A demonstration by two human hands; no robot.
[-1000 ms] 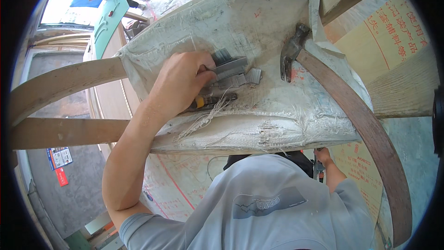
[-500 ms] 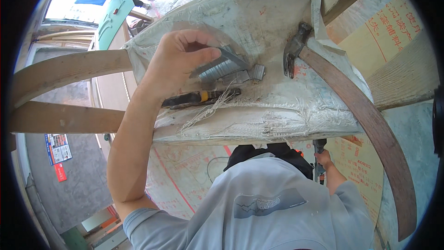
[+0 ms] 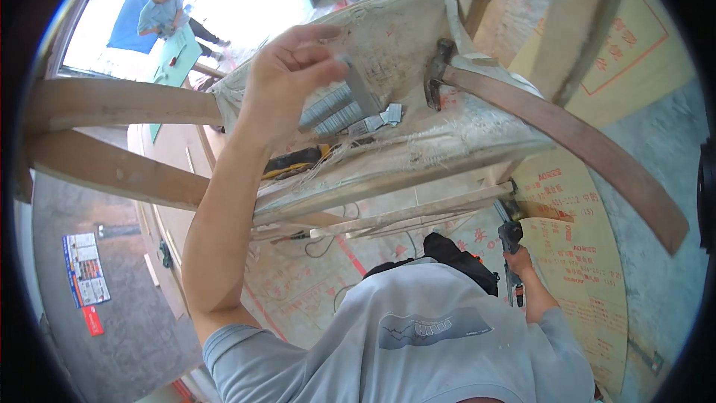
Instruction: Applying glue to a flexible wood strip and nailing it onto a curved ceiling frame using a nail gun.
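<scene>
Grey, narrow metal strip (image 3: 362, 88): your left hand (image 3: 287, 75) pinches its end above pale woven cloth (image 3: 399, 52) | your right hand (image 3: 520, 260) grips grey-black handheld tool (image 3: 510, 237) | loose pinch may drop strip

Left hand (image 3: 289, 75) up, thumb pinching a thin, flat grey metal strip (image 3: 362, 91); just below those fingers, silvery ribbed metal strips (image 3: 339, 116). Right of them lies a dark-headed claw hammer with a brown wooden handle (image 3: 544, 113). And the right hand (image 3: 520, 262)? Fingers wrapped round a dark grey handheld tool (image 3: 511, 238)!
</scene>
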